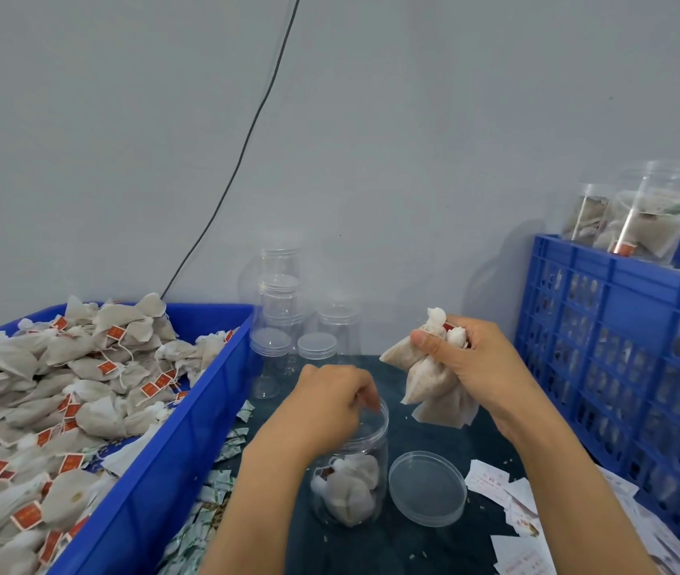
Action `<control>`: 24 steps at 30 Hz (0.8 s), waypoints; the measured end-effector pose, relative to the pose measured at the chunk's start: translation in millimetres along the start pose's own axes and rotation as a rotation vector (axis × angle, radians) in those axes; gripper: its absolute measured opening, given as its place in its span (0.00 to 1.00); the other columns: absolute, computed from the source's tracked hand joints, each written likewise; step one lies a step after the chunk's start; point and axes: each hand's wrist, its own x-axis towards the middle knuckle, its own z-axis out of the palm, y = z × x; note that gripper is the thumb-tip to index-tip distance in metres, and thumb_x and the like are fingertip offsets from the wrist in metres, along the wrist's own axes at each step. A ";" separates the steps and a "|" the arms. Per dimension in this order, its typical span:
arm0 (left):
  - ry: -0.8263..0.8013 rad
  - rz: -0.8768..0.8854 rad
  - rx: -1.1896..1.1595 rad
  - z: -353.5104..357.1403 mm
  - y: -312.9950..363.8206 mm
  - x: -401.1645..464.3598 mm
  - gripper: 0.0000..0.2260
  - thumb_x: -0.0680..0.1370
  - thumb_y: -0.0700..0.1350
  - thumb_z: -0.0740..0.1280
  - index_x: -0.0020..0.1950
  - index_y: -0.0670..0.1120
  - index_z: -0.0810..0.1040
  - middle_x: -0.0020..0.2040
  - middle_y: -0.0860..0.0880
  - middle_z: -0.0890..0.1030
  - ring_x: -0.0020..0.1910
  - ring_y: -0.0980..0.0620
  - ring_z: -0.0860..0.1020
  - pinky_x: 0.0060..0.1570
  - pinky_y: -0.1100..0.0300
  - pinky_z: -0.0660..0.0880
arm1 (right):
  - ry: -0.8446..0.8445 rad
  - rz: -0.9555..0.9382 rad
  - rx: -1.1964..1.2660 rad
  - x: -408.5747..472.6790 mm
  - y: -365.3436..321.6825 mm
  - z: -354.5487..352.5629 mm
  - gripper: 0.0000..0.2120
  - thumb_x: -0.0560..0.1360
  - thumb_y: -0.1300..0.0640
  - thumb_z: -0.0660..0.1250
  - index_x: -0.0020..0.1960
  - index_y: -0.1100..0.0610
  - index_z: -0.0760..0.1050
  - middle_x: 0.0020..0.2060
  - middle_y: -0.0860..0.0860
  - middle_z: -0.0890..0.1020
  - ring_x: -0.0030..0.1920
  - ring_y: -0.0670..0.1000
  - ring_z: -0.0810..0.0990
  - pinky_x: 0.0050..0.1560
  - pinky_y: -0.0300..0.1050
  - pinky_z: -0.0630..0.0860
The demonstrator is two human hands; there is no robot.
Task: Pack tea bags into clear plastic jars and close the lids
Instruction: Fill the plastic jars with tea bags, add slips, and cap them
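Note:
A clear plastic jar (350,487) stands open on the dark cloth, with a few tea bags at its bottom. My left hand (326,404) hovers over its mouth, fingers curled loosely at the rim; nothing shows between them. My right hand (467,363) grips a bunch of tea bags (429,388) by their tops, up and to the right of the jar. The jar's clear lid (427,489) lies upside down just right of the jar.
A blue bin (164,462) heaped with tagged tea bags fills the left. A tall blue crate (620,334) stands on the right with filled jars (641,217) on top. Empty lidded jars (284,317) stand at the back. Small packets and paper slips litter the cloth.

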 end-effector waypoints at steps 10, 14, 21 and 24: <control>0.253 0.033 -0.644 -8.0 6.0 -0.5 0.14 0.79 0.38 0.65 0.62 0.53 0.75 0.56 0.58 0.79 0.50 0.63 0.77 0.53 0.67 0.75 | -0.049 -0.020 0.076 -1.1 -2.6 8.8 0.07 0.74 0.55 0.71 0.43 0.60 0.80 0.35 0.52 0.83 0.35 0.44 0.78 0.35 0.31 0.73; 0.167 0.121 -0.778 -13.8 7.6 -5.5 0.15 0.77 0.42 0.70 0.62 0.54 0.76 0.56 0.56 0.81 0.53 0.59 0.80 0.54 0.63 0.77 | -0.209 -0.036 0.119 -5.4 -7.3 19.8 0.06 0.73 0.57 0.72 0.49 0.57 0.82 0.43 0.53 0.86 0.47 0.53 0.84 0.49 0.45 0.79; 0.309 -0.094 -0.380 -8.5 -12.7 -4.3 0.08 0.72 0.50 0.74 0.42 0.49 0.78 0.39 0.52 0.80 0.40 0.53 0.78 0.43 0.58 0.74 | -0.099 0.024 -0.010 -5.5 -1.5 34.9 0.06 0.72 0.55 0.73 0.40 0.56 0.79 0.33 0.48 0.81 0.35 0.44 0.78 0.38 0.38 0.74; 0.289 -0.164 -0.144 -7.7 -16.4 -5.0 0.13 0.72 0.54 0.73 0.37 0.53 0.71 0.39 0.54 0.80 0.42 0.54 0.77 0.43 0.57 0.73 | -0.036 0.027 -0.012 -3.0 -1.2 29.6 0.08 0.73 0.54 0.72 0.38 0.56 0.78 0.30 0.47 0.79 0.30 0.40 0.75 0.32 0.31 0.71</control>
